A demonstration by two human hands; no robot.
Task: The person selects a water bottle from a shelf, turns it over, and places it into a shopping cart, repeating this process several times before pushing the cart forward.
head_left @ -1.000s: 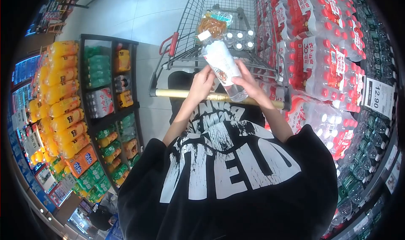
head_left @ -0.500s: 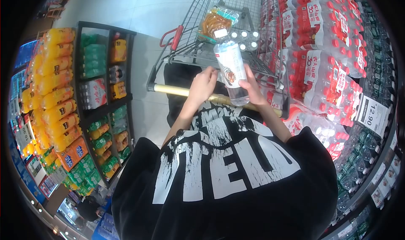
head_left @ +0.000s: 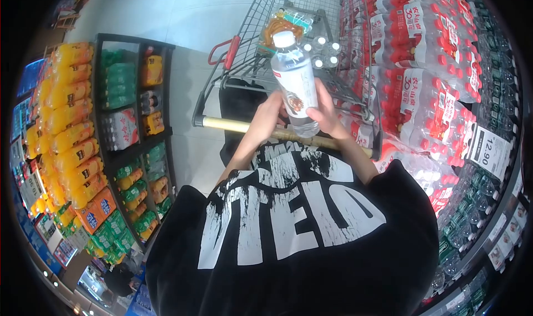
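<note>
A clear bottle with a white cap and a white picture label is held upright, tilted a little left, above the cart's handle. My right hand grips its right side, thumb across the lower label. My left hand is closed against the bottle's lower left side, its fingertips partly hidden behind it. Under both hands runs the yellowish handle bar of a shopping cart. Inside the cart lie a bag of brown food and several white-capped bottles.
Red-labelled packs of bottled water are stacked along the cart's right side, with a 12.90 price sign beside them. At left stand a dark shelf rack of drinks and a stack of orange drink bottles.
The bottle has tipped so its cap now faces up toward me, and it has shifted slightly left. My left hand has moved right, from apart to against the bottle.
</note>
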